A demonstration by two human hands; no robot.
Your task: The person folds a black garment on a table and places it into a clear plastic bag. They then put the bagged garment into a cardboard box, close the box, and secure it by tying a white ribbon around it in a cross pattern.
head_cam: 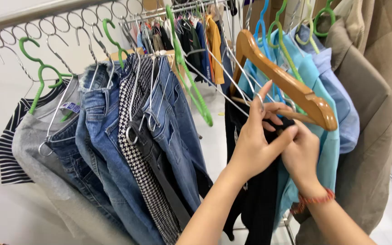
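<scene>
My left hand pinches the black garment and the lower bar of a brown wooden hanger that hangs on the rail. My right hand, with a red bracelet at the wrist, grips the same black fabric just to the right, below the hanger's bar. The black garment hangs down beneath both hands, in front of a light blue shirt.
A metal clothes rail with ring hooks carries jeans, a houndstooth piece, a grey top and a striped shirt at left. A green hanger hangs empty. Blue shirts and a beige coat crowd the right.
</scene>
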